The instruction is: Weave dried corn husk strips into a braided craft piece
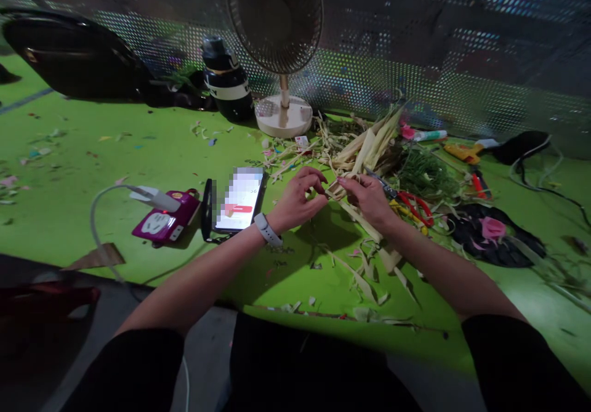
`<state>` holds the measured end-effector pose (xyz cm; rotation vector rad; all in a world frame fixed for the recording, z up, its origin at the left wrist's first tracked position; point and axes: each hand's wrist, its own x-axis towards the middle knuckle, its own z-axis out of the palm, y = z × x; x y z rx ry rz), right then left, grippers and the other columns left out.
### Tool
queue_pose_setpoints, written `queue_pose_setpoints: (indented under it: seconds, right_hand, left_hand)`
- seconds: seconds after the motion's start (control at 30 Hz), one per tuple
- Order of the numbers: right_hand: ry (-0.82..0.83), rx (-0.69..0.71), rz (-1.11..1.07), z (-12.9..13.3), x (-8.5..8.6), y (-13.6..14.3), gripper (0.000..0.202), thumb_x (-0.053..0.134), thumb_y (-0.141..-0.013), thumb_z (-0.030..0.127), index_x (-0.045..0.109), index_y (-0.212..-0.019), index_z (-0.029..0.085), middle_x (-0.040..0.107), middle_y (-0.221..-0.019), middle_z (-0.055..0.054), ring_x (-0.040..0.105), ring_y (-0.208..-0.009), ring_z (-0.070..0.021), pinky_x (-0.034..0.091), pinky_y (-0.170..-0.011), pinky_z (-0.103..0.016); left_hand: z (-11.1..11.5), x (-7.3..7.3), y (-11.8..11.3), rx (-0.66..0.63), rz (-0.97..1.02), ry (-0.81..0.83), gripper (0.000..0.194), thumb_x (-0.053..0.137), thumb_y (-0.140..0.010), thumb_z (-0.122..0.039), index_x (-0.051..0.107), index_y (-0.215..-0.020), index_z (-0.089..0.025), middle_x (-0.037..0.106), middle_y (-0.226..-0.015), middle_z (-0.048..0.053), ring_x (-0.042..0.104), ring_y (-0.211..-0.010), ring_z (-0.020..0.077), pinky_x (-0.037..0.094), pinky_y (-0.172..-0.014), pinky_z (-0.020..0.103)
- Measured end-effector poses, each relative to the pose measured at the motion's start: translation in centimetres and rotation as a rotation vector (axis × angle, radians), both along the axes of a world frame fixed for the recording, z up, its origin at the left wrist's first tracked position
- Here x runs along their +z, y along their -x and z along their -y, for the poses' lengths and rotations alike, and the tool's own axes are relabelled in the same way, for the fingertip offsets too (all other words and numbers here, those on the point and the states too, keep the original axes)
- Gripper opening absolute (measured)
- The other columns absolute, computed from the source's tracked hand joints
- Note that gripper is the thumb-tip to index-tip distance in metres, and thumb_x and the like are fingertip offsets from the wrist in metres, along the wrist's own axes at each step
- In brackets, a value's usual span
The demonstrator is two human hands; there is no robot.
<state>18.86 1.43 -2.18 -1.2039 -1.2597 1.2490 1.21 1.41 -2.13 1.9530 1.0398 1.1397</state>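
Along the near edge of the bright green tabletop (295,295), I see curled, pale scraps of dry husk (363,285) scattered below the hands. Just beyond them, both bare hands work close together near the middle of my view. The right hand (368,201) has its thumb and fingers closed on a narrow, pale tan strip of dry husk (337,188). The strip lies between the two hands, right at the fingertips. The left hand (302,196), with a light-banded watch (268,230) at its wrist, has its fingers curled and a narrow gap at thumb and forefinger beside the strip's left end; I cannot tell whether it grips.

To the left of the left hand, I have a black-framed phone with a lit screen (240,199) and, farther left, a purple plastic power block (168,216) with a white plug. Near the right hand lie red-handled metal scissors (419,209). Past the hands sits a loose, straw-coloured bundle of husks (376,141), with a heap of fine green strands (422,169) on its right. Farther back stand a dark, white-banded bottle (228,85) and a pale, round-based fan (283,119), before a perforated grey metal screen (369,85).
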Motion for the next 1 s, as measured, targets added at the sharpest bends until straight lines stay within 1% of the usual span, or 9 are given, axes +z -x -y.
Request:
queue_pose_setpoints:
  seconds: [0.07,0.17,0.23,0.37,0.47,0.53,0.7,0.83,1.0]
  right_hand:
    - [0.007,0.017,-0.001,0.0,-0.1,-0.1,0.034,0.072,-0.069,0.045,0.054,-0.061,0.018,0.038,-0.052,0.008,0.031,-0.047,-0.0055,0.025,-0.045,-0.021]
    - [-0.029,0.054,0.034,-0.2,-0.1,-0.3,0.035,0.071,-0.070,0.048,0.056,-0.064,0.017,0.045,-0.057,0.006,0.036,-0.051,-0.0063,0.029,-0.048,-0.021]
    - [-0.064,0.085,0.056,-0.2,0.1,-0.4,0.037,0.070,-0.071,0.051,0.057,-0.066,0.017,0.047,-0.058,0.006,0.037,-0.053,-0.0067,0.031,-0.050,-0.021]
    - [-0.116,0.157,0.110,-0.4,0.1,-0.4,0.037,0.068,-0.074,0.053,0.058,-0.071,0.018,0.053,-0.063,0.004,0.045,-0.059,-0.0092,0.039,-0.058,-0.024]
    - [-0.151,0.298,0.234,-0.6,-0.1,-0.6,0.033,0.072,-0.072,0.049,0.061,-0.075,0.018,0.060,-0.073,0.000,0.053,-0.071,-0.0137,0.043,-0.066,-0.026]
    - [-0.165,0.393,0.283,-0.7,-0.1,-0.8,0.030,0.072,-0.074,0.048,0.062,-0.078,0.019,0.061,-0.075,0.000,0.054,-0.072,-0.0153,0.043,-0.066,-0.027]
    - [-0.144,0.601,0.255,-0.4,0.8,-1.3,0.028,0.058,-0.087,0.047,0.061,-0.085,0.019,0.059,-0.074,0.000,0.050,-0.067,-0.0130,0.038,-0.060,-0.024]
    - [-0.019,0.632,0.240,-0.1,1.2,-1.7,0.029,0.062,-0.085,0.047,0.055,-0.079,0.019,0.043,-0.060,0.005,0.035,-0.052,-0.0077,0.026,-0.046,-0.022]
    - [0.172,0.720,0.077,0.2,0.8,-1.8,0.031,0.067,-0.081,0.045,0.051,-0.085,0.019,0.036,-0.060,0.009,0.025,-0.047,-0.0048,0.016,-0.041,-0.021]
  left_hand:
    - [0.0,0.1,0.0,-0.021,-0.034,0.033,0.005,0.057,-0.073,-0.016,0.055,-0.069,-0.016,0.058,-0.082,0.002,0.055,-0.080,0.0139,0.046,-0.074,0.028]
    - [0.2,0.1,-0.1,-0.142,0.019,0.242,0.011,0.056,-0.080,-0.026,0.056,-0.077,-0.016,0.054,-0.068,-0.002,0.049,-0.062,0.0097,0.040,-0.056,0.021]
    - [0.2,-0.1,-0.3,-0.183,0.092,0.327,0.015,0.056,-0.082,-0.029,0.057,-0.079,-0.015,0.056,-0.068,-0.002,0.049,-0.060,0.0084,0.039,-0.055,0.020]
    - [0.2,-0.5,-0.5,-0.233,0.231,0.485,0.012,0.057,-0.084,-0.025,0.056,-0.083,-0.013,0.061,-0.071,0.001,0.053,-0.058,0.0063,0.044,-0.055,0.020]
    - [0.1,-0.4,-0.4,-0.253,0.358,0.605,0.013,0.058,-0.081,-0.021,0.055,-0.091,-0.014,0.062,-0.069,-0.001,0.054,-0.053,0.0061,0.045,-0.053,0.020]
    - [0.1,-0.3,-0.3,-0.250,0.382,0.645,0.013,0.056,-0.080,-0.019,0.056,-0.092,-0.015,0.061,-0.064,-0.002,0.054,-0.051,0.0065,0.044,-0.051,0.020]
    - [0.1,-0.1,-0.1,-0.284,0.323,0.640,0.009,0.049,-0.082,-0.021,0.057,-0.084,-0.016,0.062,-0.063,-0.002,0.056,-0.050,0.0074,0.037,-0.045,0.018]
    - [-0.1,0.0,0.2,-0.205,0.304,0.545,0.009,0.050,-0.086,-0.026,0.051,-0.083,-0.017,0.055,-0.056,-0.005,0.049,-0.045,0.0062,0.039,-0.046,0.018]
    - [-0.2,0.1,0.4,-0.322,0.199,0.359,0.015,0.050,-0.091,-0.033,0.050,-0.091,-0.017,0.054,-0.065,-0.004,0.051,-0.052,0.0058,0.043,-0.051,0.018]
